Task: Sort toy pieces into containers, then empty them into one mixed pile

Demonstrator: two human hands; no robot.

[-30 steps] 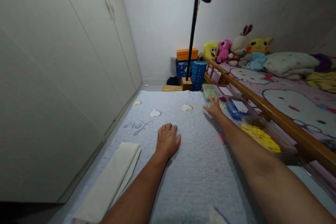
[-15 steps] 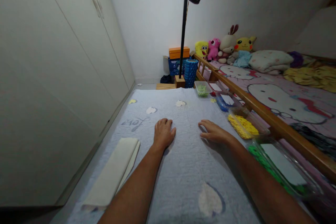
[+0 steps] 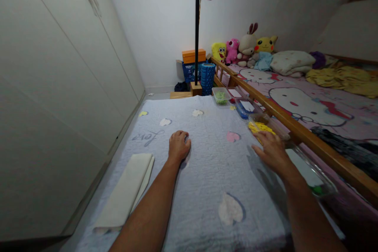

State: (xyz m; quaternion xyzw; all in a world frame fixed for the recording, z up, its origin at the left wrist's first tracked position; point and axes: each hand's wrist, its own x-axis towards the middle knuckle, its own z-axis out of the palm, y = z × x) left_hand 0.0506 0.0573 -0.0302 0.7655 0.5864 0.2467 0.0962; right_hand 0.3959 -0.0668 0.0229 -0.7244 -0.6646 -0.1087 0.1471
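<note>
My left hand rests palm down on the pale blue cloth, fingers loosely spread and nothing in them. My right hand is raised over the near side of a clear plastic box of yellow pieces. Its fingers are apart and no object shows in them; whether the fingertips touch the pieces I cannot tell. Behind that hand and wrist, a box with green pieces and a white card is partly hidden. A folded off-white cloth or sheet lies left of my left forearm.
Farther along the right edge stand boxes with blue pieces, red pieces and light green pieces. A wooden bed rail runs beside them. A black pole rises beyond the far edge; a white wardrobe borders the left.
My right hand has moved right, from above the middle of the cloth to the box of yellow pieces. My left hand stays on the cloth. The view has shifted slightly.
</note>
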